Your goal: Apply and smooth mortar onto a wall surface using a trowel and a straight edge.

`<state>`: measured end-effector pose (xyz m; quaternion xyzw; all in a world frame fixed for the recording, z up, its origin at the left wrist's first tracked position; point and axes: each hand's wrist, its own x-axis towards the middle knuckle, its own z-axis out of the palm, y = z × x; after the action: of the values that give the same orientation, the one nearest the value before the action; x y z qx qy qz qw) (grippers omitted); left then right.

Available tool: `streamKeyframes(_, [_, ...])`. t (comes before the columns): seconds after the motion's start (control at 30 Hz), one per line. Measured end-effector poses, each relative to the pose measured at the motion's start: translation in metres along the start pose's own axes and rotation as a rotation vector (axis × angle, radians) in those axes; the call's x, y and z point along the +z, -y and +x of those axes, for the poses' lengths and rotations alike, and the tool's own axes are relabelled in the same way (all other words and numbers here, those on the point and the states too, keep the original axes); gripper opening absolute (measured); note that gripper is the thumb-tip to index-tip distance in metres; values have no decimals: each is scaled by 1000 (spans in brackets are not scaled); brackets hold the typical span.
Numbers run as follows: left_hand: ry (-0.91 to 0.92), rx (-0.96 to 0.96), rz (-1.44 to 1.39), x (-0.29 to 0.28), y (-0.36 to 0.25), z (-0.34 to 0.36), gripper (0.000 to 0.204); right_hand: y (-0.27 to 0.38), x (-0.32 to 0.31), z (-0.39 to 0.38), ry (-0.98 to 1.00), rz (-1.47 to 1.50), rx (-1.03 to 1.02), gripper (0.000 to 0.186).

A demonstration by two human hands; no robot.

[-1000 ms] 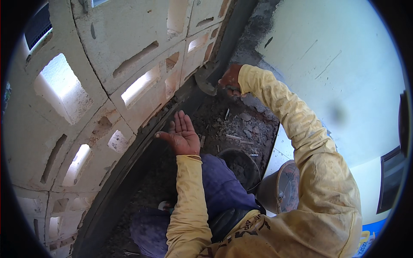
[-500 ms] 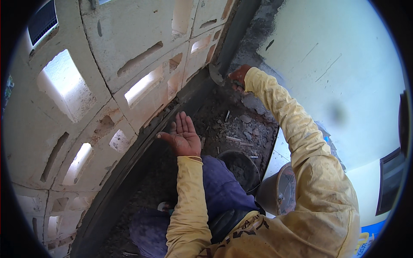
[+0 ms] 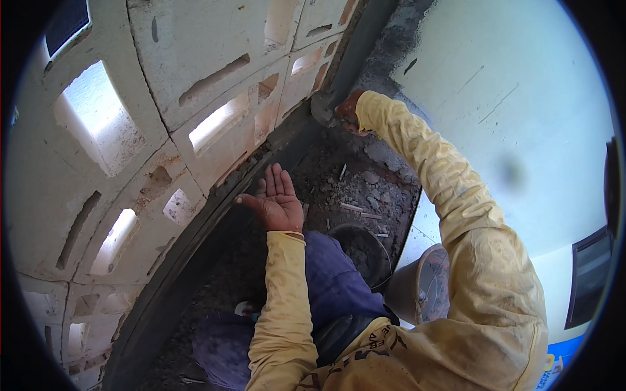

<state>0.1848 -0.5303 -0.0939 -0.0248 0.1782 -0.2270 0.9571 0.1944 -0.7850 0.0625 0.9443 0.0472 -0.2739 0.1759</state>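
My right hand (image 3: 349,113) is closed around a trowel (image 3: 323,109) in the far corner. Its metal blade lies against the top of the grey mortar ledge (image 3: 301,126), where the ledge meets the block wall (image 3: 212,153). The grip itself is mostly hidden by my fingers. Palm up and holding nothing, my left hand (image 3: 281,207) hovers beside the ledge, with its fingers stretched out and its thumb toward the wall. Grey smears mark that palm.
Rubble and wood bits (image 3: 358,186) cover the ground ahead. A dark bucket of mortar (image 3: 362,254) stands by my knee, with a taller grey bucket (image 3: 417,287) right of it. A pale plastered wall (image 3: 521,130) rises at the right.
My right hand and the trowel have moved slightly left and up along the ledge, and the blade shows more of its face. My left hand stays open, shifted only slightly upward.
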Motion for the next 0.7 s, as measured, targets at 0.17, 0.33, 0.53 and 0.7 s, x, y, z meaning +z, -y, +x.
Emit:
streamKeyframes(0.17, [-18,-7,11,6,3,-3,99,9,18,-5,-247,115,-34,37])
streamKeyframes(0.33, [-4,9,18,-1,-3,1,100,64,-24,-15,-20,487,221,46])
streamKeyframes(0.53, [-6,3,32,1,-1,-1,99,85,-23,-14,36,467,212,40])
streamKeyframes(0.7, [24,15,42,-2,-2,1,99,111,-23,-33,-144,795,64,24])
